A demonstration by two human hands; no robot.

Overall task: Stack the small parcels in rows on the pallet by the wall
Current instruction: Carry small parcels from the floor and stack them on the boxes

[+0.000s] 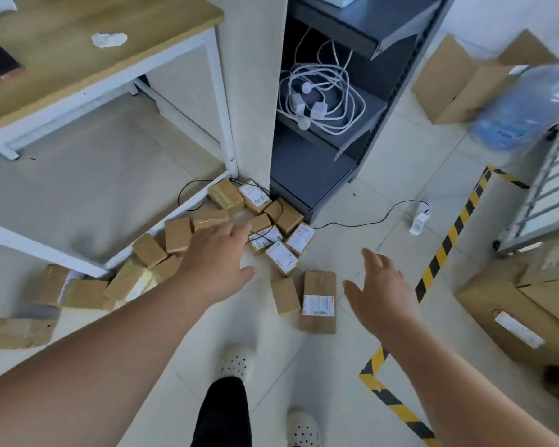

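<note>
Two white clogs (236, 362) stand at the bottom of the frame, the right-hand one cut off by the edge. Above them both hands reach out over the tiled floor (336, 366): the left hand (218, 262) and the right hand (376, 285) are spread with fingers loose, holding nothing. Between the hands two small parcels (284, 296) lie side by side on the floor, one plain, one longer with a white label. Seven or so more cluster at the foot of the dark shelf unit (323, 175), four showing labels. Roughly eight tumble leftward under the worktop (62, 43) frame; the left hand hides some, so the count is unsure. A blurred blue water bottle (526, 104) is at upper right, and one coil of white cable (320, 95) sits on a shelf
</note>
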